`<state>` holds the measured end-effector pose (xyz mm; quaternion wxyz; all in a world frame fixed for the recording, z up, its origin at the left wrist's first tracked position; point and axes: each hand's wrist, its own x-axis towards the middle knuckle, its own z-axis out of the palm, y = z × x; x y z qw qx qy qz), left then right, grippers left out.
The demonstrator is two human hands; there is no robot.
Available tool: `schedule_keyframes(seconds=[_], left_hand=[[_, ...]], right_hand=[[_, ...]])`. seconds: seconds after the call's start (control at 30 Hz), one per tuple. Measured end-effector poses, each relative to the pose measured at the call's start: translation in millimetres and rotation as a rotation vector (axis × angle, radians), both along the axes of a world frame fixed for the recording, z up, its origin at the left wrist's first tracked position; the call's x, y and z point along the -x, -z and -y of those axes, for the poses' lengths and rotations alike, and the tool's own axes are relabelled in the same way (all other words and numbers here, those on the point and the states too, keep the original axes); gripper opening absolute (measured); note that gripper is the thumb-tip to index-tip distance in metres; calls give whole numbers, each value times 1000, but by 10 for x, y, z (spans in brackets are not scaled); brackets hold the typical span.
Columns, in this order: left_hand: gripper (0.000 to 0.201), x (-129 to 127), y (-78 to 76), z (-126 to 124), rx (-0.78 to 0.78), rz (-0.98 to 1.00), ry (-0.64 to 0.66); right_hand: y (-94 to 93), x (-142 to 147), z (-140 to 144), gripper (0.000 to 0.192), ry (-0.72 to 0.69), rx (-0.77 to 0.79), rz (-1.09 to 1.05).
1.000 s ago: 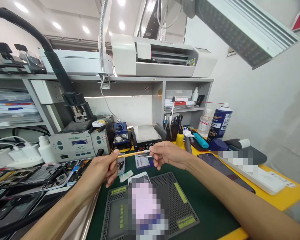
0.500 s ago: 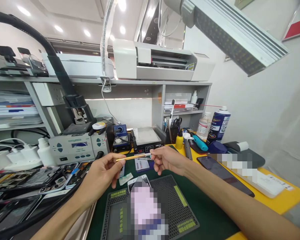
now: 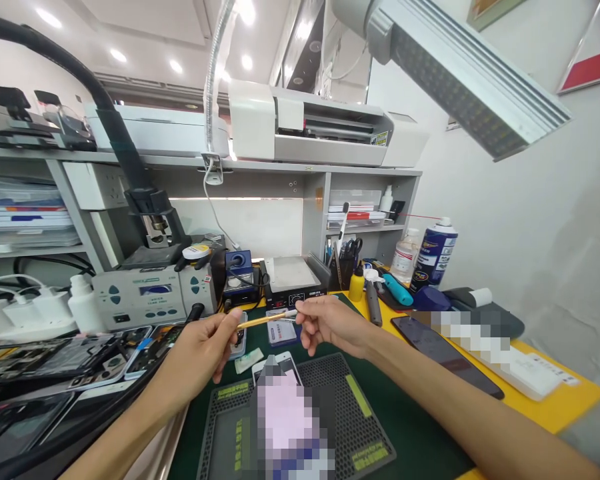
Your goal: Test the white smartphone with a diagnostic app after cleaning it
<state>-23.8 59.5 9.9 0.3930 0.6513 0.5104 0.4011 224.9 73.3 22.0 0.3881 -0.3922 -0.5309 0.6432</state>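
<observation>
We pinch the thin yellow tool (image 3: 261, 320) at both ends: left hand (image 3: 203, 348) on its handle, right hand (image 3: 330, 323) at its pale tip, above the green mat (image 3: 405, 407).

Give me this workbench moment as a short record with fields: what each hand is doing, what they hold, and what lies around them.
left hand: pinches the near end of the thin yellow tool
right hand: pinches the tool's pale far tip
tool: held level above the green mat, between both hands
below hands: phone on a perforated grey pad
behind: heating plate, soldering station
right side: blue spray can, dark phone on the yellow table
</observation>
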Motion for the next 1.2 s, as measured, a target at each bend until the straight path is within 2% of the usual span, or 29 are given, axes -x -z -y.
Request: schedule_keyframes(seconds=[0.13, 0.37, 0.53, 0.63, 0.7, 0.83, 0.97, 1.07, 1.2], left_hand=[[46, 1, 17, -1, -63, -9, 34], [46, -18, 6, 30, -96, -50, 47], [52, -30, -8, 10, 12, -29, 2], [58, -36, 3, -14, 111, 30, 12], [58, -30, 2, -20, 124, 34, 27], [50, -17, -13, 24, -31, -43, 40], [42, -17, -11, 92, -206, -134, 41], [39, -11, 2, 95, -244, -163, 69], [37, 8, 14, 59, -210, -146, 84]], right_hand=[[15, 7, -21, 31, 21, 10, 10], [47, 32, 7, 29, 16, 8, 16], [51, 34, 14, 29, 22, -18, 0], [47, 45, 22, 30, 49, -28, -2], [39, 56, 31, 30, 72, -23, 2], [28, 49, 23, 31, 107, 50, 15], [39, -4, -26, 31, 83, 175, -2], [51, -37, -63, 29, 68, 222, -25], [48, -48, -81, 28, 101, 219, -36]])
